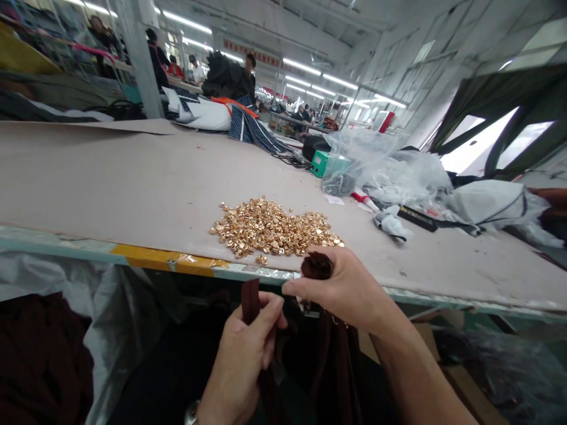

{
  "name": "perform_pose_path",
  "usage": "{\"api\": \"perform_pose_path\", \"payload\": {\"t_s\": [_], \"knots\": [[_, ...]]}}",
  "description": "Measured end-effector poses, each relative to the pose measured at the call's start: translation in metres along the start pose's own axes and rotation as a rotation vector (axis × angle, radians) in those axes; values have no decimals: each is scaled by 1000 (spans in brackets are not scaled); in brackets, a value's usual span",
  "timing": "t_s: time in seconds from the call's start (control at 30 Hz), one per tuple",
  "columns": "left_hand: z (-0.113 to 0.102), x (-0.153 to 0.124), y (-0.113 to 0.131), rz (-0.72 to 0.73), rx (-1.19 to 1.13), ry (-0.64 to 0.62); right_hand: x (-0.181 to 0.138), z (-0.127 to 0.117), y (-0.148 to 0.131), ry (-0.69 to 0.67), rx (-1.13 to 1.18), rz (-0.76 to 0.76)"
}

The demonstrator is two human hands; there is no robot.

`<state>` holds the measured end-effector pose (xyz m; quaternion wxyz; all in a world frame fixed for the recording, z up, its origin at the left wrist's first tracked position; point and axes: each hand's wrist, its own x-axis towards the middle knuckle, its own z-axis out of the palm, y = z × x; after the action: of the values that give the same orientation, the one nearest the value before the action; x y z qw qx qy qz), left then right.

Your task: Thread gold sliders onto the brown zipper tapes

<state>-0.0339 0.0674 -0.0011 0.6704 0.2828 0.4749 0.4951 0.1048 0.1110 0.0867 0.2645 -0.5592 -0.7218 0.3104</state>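
Observation:
Just below the table's front edge, my left hand (244, 354) pinches a strip of dark brown fabric (250, 300) between thumb and fingers. My right hand (343, 286) is closed round the bunched upper end of the same brown fabric (316, 265), level with the table edge. More of the brown cloth hangs down between my wrists. A heap of small gold metal buttons (272, 227) lies on the brown paper-covered table (133, 177), right behind my right hand.
Crumpled clear plastic bags (390, 168), a green box (325, 162) and a red-capped item lie at the right. White plastic with dark cloth hangs at lower left (66, 319). Several people work at tables in the background.

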Motion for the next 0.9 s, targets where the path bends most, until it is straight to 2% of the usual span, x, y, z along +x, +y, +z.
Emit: {"api": "perform_pose_path", "payload": {"t_s": [0.1, 0.17, 0.33, 0.47, 0.6, 0.67, 0.77, 0.9], "knots": [[-4, 5, 5, 36, -85, 109, 18, 12, -12, 59, -303, -100], [-5, 6, 7, 45, -126, 153, 28, 21, -16, 64, -428, -153], [-4, 5, 8, 4, -159, 146, 43, 34, -16, 43, -571, -156], [-3, 6, 9, 6, -166, 150, 45, 33, -15, 65, -586, -148], [-2, 5, 9, -32, -145, 93, 29, 20, -11, 114, -452, -119], [-2, 3, 7, -31, -107, 56, 10, 12, -5, 114, -262, -80], [-3, 3, 3, -31, -75, 1, -23, 7, 6, 68, 141, 34], [-3, 4, -1, -37, -74, -12, -51, 17, 25, 32, 459, 210]]}}
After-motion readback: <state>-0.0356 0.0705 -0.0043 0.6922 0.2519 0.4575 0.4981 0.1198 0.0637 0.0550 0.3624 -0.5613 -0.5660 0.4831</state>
